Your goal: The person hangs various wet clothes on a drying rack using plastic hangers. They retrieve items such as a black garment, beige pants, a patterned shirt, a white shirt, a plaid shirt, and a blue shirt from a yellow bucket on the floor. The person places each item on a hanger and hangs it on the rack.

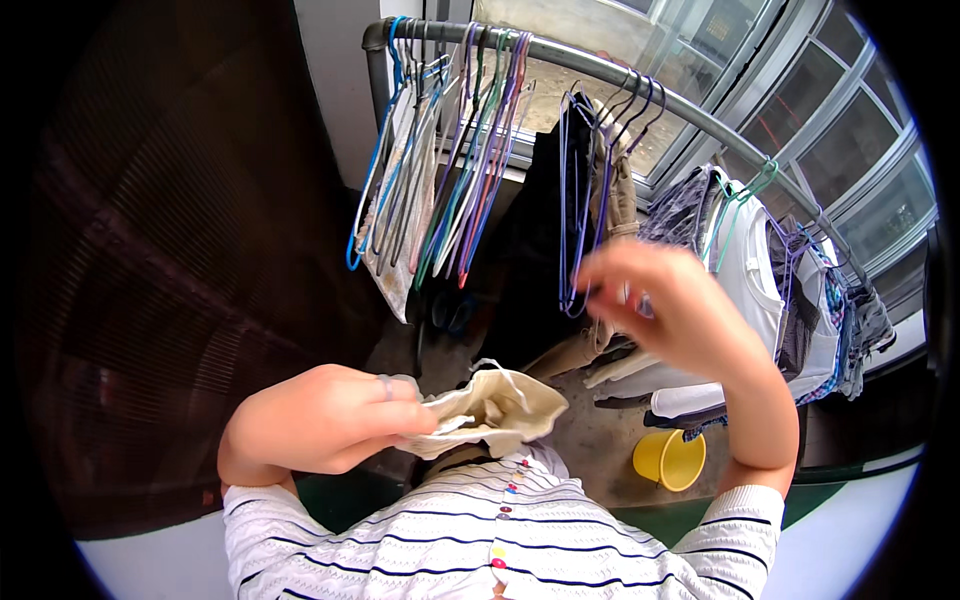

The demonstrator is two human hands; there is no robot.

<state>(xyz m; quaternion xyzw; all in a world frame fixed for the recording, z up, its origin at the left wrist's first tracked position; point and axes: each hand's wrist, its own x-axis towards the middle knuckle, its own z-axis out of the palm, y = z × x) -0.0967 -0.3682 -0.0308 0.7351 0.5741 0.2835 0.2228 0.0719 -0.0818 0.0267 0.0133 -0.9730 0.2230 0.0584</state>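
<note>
My left hand [335, 415] is closed on the edge of a beige drawstring garment [520, 400], just in front of my body. The garment's gathered opening faces up, a pale cord lies over its rim, and its lower part is hidden. Raised to the right, my right hand [655, 300] is smeared by motion, its fingers bent toward the lower end of some purple hangers [566, 220]. Whether it touches or grips one is unclear. Those hangers hang from the metal rail beside black clothing [535, 220] and beige trousers [620, 185].
A curved metal rail [570, 52] crosses the far side. Several coloured hangers [480, 160] hang at its left, and shirts, including a white top [750, 280], at its right. A yellow bucket [672, 460] stands on the floor. Dark ribbed material [170, 250] fills the left; windows [850, 110] lie behind.
</note>
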